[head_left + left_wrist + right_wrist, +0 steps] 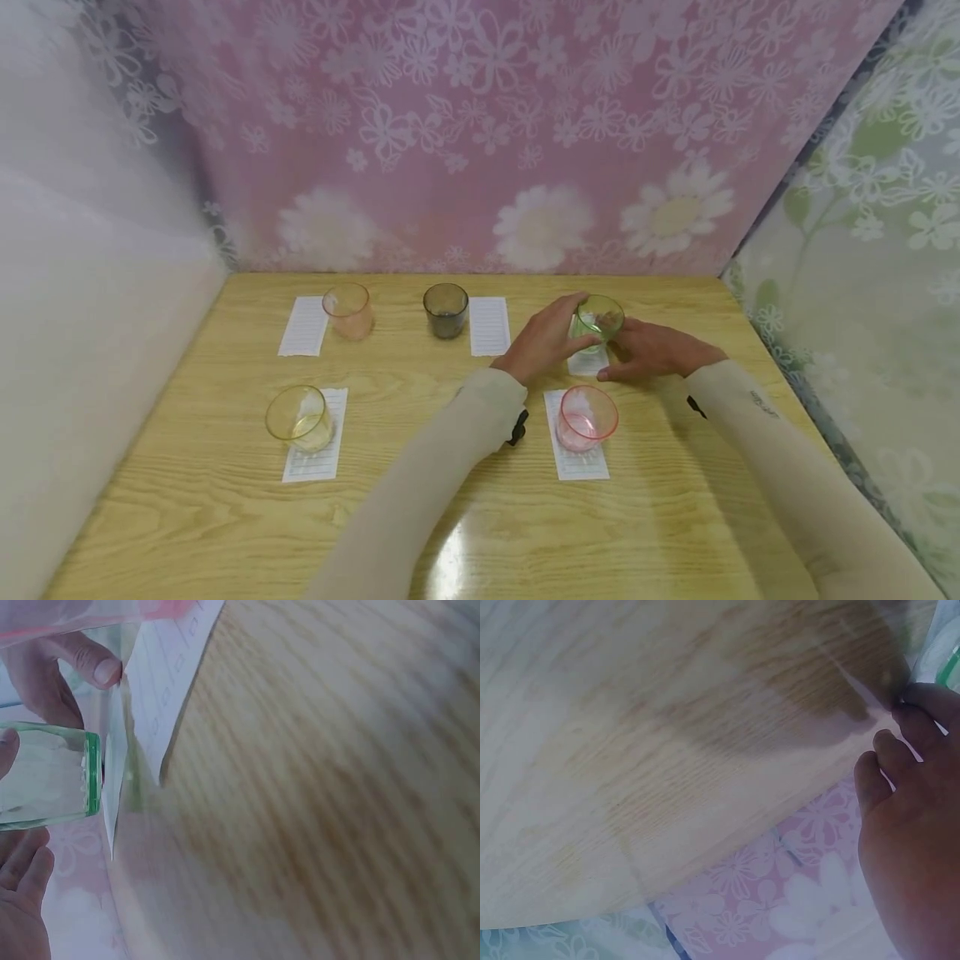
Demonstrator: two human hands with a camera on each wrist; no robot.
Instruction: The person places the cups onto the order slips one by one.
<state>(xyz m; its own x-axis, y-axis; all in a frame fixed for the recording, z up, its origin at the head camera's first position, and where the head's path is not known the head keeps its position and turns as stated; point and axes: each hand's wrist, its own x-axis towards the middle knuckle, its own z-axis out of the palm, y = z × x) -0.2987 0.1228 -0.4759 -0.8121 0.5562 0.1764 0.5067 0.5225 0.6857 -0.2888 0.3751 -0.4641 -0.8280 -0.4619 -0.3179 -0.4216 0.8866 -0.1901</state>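
In the head view, my left hand holds a clear green glass cup at the back right, thumb on the near side and fingers behind. The left wrist view shows the green glass cup with its thick base close over a lined paper slip. On the cup's other side is my right hand, its thumb reaching to the slip's near corner. In the right wrist view, fingers of that hand are loosely bent, their tips down by the tabletop. A pink glass cup stands in front on another slip.
Further left stand a grey glass cup beside a slip, and an orange glass cup beside another slip. A yellow glass cup is at the front left, overlapping its slip. Flowered cloth walls the wooden table.
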